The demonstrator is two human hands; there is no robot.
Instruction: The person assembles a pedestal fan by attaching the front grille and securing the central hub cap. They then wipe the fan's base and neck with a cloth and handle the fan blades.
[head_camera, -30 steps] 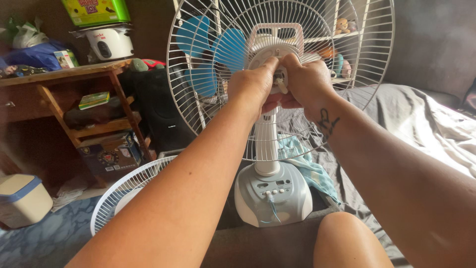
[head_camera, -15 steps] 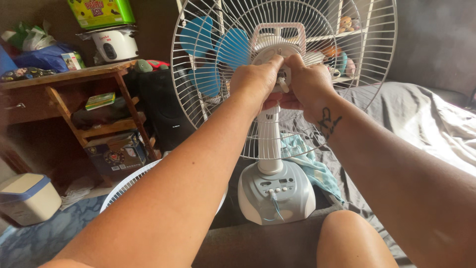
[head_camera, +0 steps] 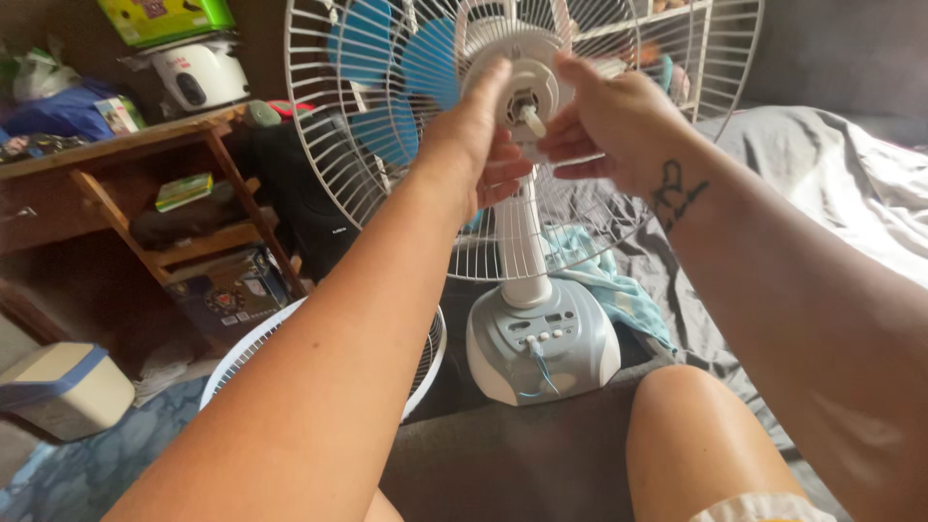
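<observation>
Left hand: [head_camera: 480, 145] fingers spread, fingertips against the left edge of the motor hub [head_camera: 517, 82]; clamped on nothing.
Right hand: [head_camera: 609, 121] fingers loosely apart, just right of the shaft [head_camera: 532, 121], not clearly touching it (slightly blurred).
Fan: [head_camera: 541, 338] upright on the bed [head_camera: 822, 193], rear grille [head_camera: 329, 155] on, blue blades [head_camera: 372, 53] behind it.
Loose grille: [head_camera: 261, 348] lies left of the base.
Shelf: [head_camera: 145, 140] far left.

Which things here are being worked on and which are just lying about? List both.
In hand:
left hand on the motor housing
right hand by the shaft
rear grille
fan base

Lying about:
loose grille on the floor
blue blades behind the grille
towel
shelf
rice cooker
bin
</observation>
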